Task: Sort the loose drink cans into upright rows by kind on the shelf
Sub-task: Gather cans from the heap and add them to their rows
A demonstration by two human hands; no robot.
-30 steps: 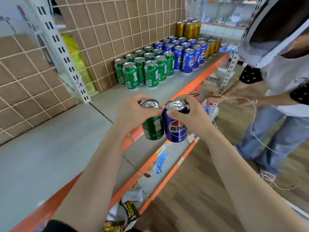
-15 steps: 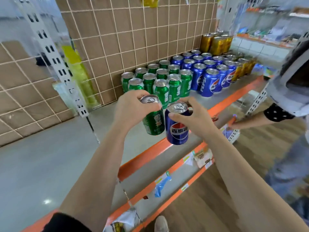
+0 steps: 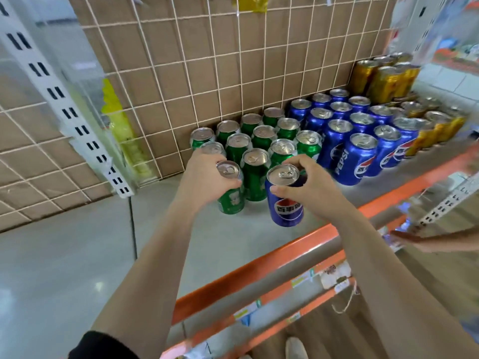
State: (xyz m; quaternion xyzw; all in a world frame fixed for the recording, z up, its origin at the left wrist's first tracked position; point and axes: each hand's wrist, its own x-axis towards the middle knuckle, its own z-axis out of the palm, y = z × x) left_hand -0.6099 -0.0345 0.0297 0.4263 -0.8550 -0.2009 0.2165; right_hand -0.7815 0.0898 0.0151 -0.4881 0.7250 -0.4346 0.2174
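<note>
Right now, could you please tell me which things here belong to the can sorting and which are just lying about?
Part of the job:
- green can in left hand
- blue can in right hand
- green rows
- blue rows
- gold cans
- shelf

Just lying about:
- yellow packets
- wire grid
- price tags

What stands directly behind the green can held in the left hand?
Upright green cans in rows, back to the wire grid. The left hand and its green can hide the nearest can's lower part.
</note>
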